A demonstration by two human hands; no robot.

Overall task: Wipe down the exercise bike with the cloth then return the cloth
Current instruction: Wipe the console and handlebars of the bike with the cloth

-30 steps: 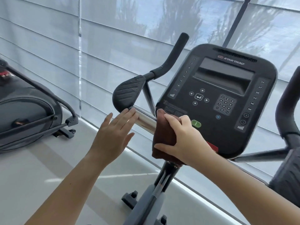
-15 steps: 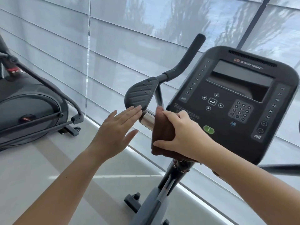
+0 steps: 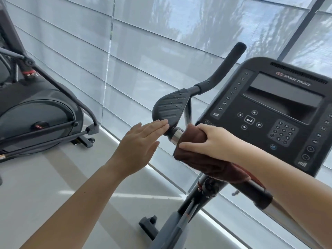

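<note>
The right hand is clenched around a brown cloth, which is wrapped over the chrome bar of the bike. The cloth is pressed on the bar just below the lower left corner of the console; its loose end is draped down under the right forearm toward the stem. A short stretch of bare chrome is seen between the cloth and the black pad.

The left hand is held flat and released, nothing grasped. Its fingertips are laid against the lower edge of the pad; whether real contact is made cannot be told for certain. The thumb is spread downward.

The pad is ribbed and tilted, and it is joined to a black handlebar rising up and to the right. The console is marked STAR TRAC, with a dark screen, a number keypad and arrow keys visible. The right edge of the console is cut off by the frame.

A second machine is seen at the left on the pale floor, well apart from the bike. Grey blinds are drawn across the window behind both. A foot of the bike base is visible at the bottom.
</note>
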